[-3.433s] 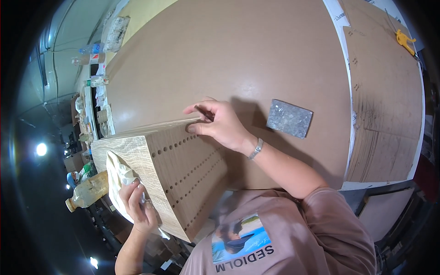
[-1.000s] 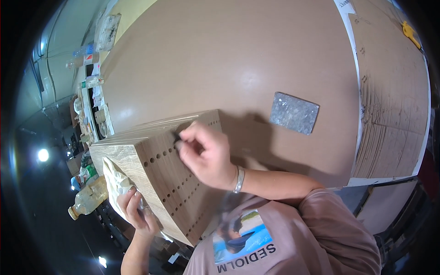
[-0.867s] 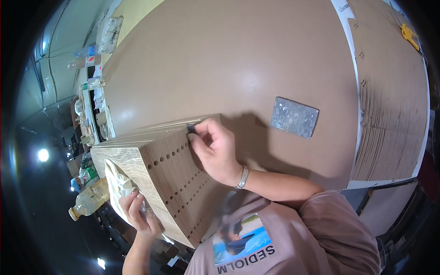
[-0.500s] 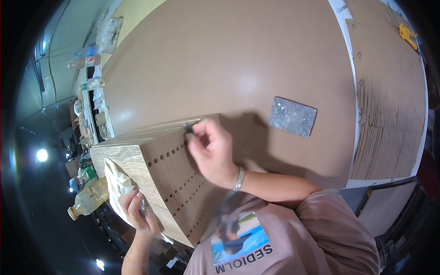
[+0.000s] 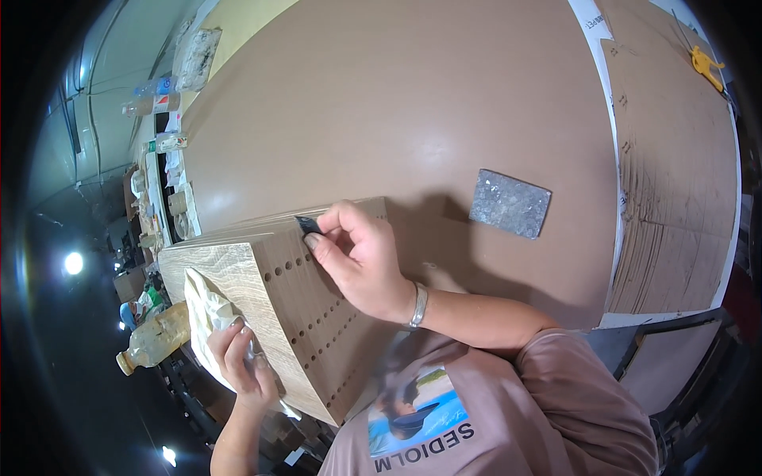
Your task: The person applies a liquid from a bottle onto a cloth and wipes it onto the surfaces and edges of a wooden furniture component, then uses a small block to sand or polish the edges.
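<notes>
A stack of wood-grain boards (image 5: pixel 278 309) lies at the near left of the brown table, with rows of round holes along the face toward me. My right hand (image 5: pixel 365 258) is closed over that face, pinching a small flat black piece (image 5: pixel 308 225) between thumb and fingers. The piece is close to the upper row of holes; whether it touches the wood I cannot tell. My left hand (image 5: pixel 242 361) is wrapped round a crumpled white cloth (image 5: pixel 205 313) against the boards' left end. Just beyond the cloth is a clear plastic bottle (image 5: pixel 159 339), yellowish inside.
A grey speckled rectangular block (image 5: pixel 510 204) lies on the brown tabletop (image 5: pixel 397 103), right of the boards. Worn cardboard (image 5: pixel 675 174) covers the right side, with a yellow-handled tool (image 5: pixel 706 67) at its far edge. Bottles and rolls crowd a surface at the left.
My right hand has shifted slightly left along the holed face, and the black piece shows more clearly. My left hand keeps its hold on the cloth.
</notes>
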`<state>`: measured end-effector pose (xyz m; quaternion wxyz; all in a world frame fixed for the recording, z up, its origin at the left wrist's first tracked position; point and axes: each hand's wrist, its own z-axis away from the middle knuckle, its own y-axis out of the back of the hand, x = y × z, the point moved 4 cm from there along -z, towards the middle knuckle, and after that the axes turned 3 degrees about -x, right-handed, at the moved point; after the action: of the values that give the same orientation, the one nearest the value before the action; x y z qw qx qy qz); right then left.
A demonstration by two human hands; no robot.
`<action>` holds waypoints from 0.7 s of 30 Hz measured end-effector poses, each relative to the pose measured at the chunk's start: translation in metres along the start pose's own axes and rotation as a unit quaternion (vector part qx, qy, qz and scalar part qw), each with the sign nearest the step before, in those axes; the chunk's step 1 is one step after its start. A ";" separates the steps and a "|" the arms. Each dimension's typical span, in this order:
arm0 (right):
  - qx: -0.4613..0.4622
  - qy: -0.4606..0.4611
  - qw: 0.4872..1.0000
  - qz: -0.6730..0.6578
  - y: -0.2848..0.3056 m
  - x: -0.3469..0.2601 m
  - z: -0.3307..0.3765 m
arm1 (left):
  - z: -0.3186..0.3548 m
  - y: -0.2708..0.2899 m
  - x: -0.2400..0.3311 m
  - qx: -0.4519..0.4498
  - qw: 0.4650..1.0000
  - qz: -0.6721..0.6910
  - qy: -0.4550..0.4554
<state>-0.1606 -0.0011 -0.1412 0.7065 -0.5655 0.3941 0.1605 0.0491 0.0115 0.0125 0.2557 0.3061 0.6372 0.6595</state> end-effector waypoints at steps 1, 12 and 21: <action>0.016 -0.027 0.999 0.024 0.004 0.004 -0.001 | 0.000 0.000 0.000 -0.001 1.000 0.002 0.003; 0.027 -0.106 0.991 0.081 0.039 0.039 -0.015 | -0.004 -0.002 0.003 0.001 1.000 0.004 0.016; 0.059 -0.045 0.994 0.074 0.042 0.042 -0.013 | -0.005 -0.001 0.002 0.005 1.000 0.005 0.006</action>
<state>-0.1668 -0.0090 -0.2007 0.7420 -0.4841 0.4116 0.2136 0.0437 0.0099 0.0115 0.2468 0.3070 0.6402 0.6595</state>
